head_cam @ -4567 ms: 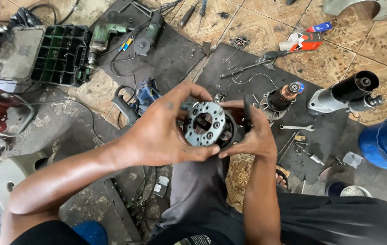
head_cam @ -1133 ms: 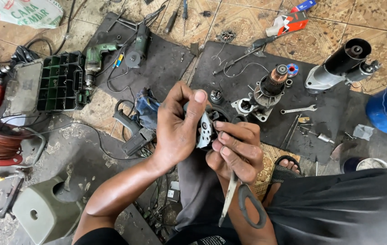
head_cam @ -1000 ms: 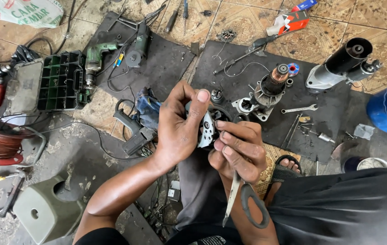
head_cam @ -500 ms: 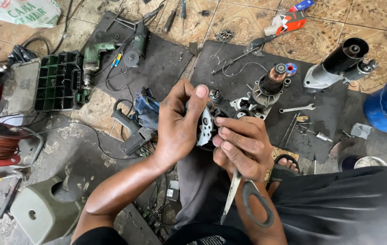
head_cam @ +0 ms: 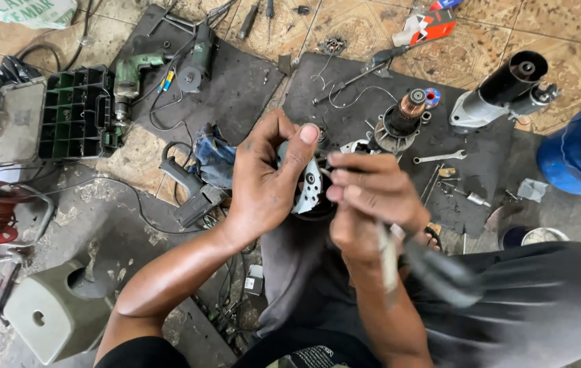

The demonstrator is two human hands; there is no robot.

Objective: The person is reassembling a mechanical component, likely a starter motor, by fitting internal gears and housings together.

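- Left hand (head_cam: 263,187) grips a round metal housing (head_cam: 309,191), thumb over its top rim, held above the lap.
- Right hand (head_cam: 372,201) is closed around a blurred tool (head_cam: 389,262), its fingertips at the housing's face.
- Step in hand, as I judge it: working a fastener on that face; the next move calls for a steady grip and careful tool alignment.
- The housing's flat face points toward the right hand; its axis runs roughly left to right.

1. A white sack (head_cam: 21,11) with green print lies at the frame's upper left corner.
2. A red-and-white carton (head_cam: 425,27) lies on the tiles, upper right of centre.
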